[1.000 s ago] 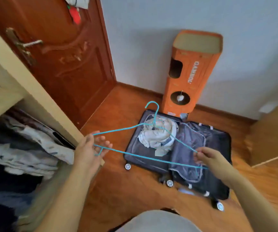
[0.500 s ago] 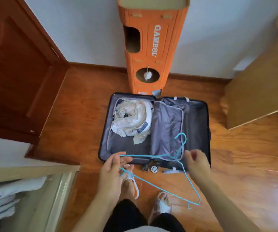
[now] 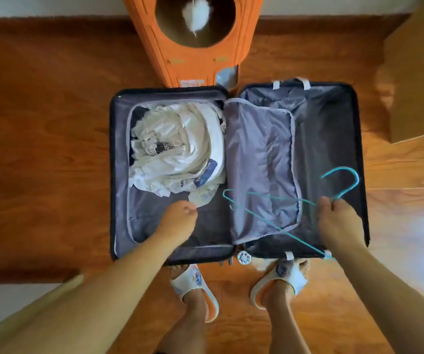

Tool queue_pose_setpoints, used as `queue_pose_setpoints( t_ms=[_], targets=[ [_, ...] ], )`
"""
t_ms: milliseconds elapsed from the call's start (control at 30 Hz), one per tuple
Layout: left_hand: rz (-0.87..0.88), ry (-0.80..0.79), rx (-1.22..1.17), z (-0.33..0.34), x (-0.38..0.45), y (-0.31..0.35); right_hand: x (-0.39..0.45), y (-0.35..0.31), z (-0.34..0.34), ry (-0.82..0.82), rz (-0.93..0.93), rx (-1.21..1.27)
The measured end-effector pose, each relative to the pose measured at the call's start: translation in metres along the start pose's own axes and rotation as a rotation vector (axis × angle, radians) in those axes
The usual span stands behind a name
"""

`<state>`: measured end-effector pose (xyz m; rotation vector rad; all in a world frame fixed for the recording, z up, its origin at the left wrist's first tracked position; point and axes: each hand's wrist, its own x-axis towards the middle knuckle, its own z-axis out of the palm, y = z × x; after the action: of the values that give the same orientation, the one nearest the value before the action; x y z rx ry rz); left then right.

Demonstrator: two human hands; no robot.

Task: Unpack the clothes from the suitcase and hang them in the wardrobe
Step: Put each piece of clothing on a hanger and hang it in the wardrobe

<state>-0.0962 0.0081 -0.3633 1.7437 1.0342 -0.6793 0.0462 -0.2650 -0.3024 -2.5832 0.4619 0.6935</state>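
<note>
The right hand (image 3: pixel 338 221) has its fingers curled round the neck of a blue hanger (image 3: pixel 277 227) while the left hand (image 3: pixel 177 221), fingers loosely bunched and holding nothing (as far as shows), reaches toward the crumpled white clothes (image 3: pixel 177 149) in the left half of the open suitcase (image 3: pixel 113 175) on the floor, so the step in hand looks like fetching a garment, which next calls for gripping its near edge and lifting it clear.

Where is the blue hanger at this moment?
In the head view, the blue hanger is in the right hand, over the suitcase's right half.

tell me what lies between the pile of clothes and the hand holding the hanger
In the head view, the suitcase's grey zipped divider flap lies between the white clothes and the right hand, with the blue hanger stretched across it.
</note>
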Motion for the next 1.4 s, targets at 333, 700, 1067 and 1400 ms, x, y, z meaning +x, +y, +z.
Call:
queue_pose_setpoints(
  t_ms=[333, 700, 1067, 1400],
  targets=[
    [0.087, 0.346, 0.507, 0.089, 0.257, 0.058, 0.102, 0.083, 0.087, 0.097, 0.135, 0.226],
    [0.131, 0.402, -0.277, -0.043, 0.057, 0.074, -0.013, 0.076, 0.004, 0.026, 0.228, 0.332],
    [0.343, 0.178, -0.618, -0.254, -0.334, 0.244, -0.195, -0.034, -0.215, -0.091, -0.054, 0.422],
    [0.777, 0.236, -0.467, -0.267, -0.624, 0.290, -0.319, -0.132, -0.287, -0.529, -0.774, 0.714]
  ],
)
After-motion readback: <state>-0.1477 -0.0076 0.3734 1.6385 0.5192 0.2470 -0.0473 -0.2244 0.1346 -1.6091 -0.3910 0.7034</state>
